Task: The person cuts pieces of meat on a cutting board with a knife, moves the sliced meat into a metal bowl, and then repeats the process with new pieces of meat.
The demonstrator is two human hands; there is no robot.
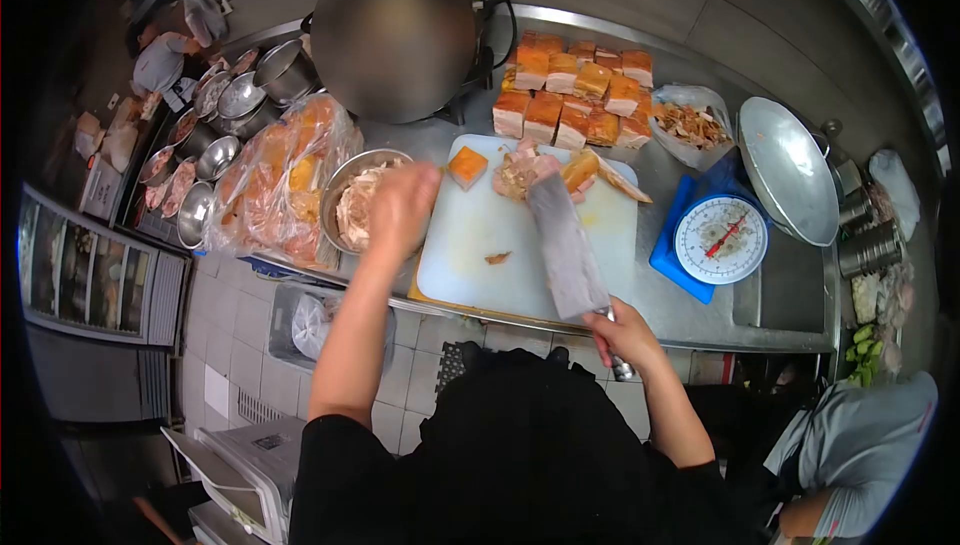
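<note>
My right hand is closed around the handle of a wide cleaver, its blade slanting over the white cutting board. The blade's far end reaches some chopped meat. Beside that meat lie a piece with golden skin and, further left, a square chunk of crisp-skinned pork. A small brown scrap rests mid-board. My left hand is over the right side of a metal bowl of pale cut meat; its fingers are blurred, so I cannot make out their grip.
Stacked roast pork blocks stand behind the board. To the right are a bag of brown scraps and a dial scale with a metal pan. Bagged meat sits left. A person in grey is at lower right.
</note>
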